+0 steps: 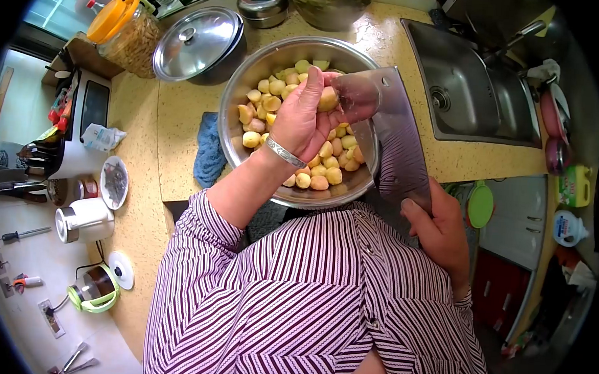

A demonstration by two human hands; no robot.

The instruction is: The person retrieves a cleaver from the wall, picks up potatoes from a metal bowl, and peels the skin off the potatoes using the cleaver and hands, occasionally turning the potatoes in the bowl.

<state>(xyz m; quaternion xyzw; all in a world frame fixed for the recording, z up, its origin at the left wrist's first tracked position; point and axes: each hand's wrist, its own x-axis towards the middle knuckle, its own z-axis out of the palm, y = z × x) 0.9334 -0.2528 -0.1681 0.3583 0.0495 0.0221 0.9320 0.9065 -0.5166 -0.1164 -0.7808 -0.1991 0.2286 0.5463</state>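
Observation:
A wide metal basin (231,143) holds many small, pale yellow peeled potatoes (332,175). Above them, my left hand (303,119), with a silver bracelet at its wrist, is closed around one potato (328,99). My right hand (438,228) grips the lower end of a broad cleaver (400,138), whose handle is mostly hidden by the fingers. The blade reaches up over the basin's right side, with its edge side toward the left hand. Part of my left hand is reflected in the steel, so I cannot tell whether blade and potato touch.
Left of the basin lies a blue cloth (210,152); behind it stand a lidded pot (198,43) and an orange-lidded jar (128,39). A double sink (464,80) is set into the counter at right. A white kettle (88,220) stands far left.

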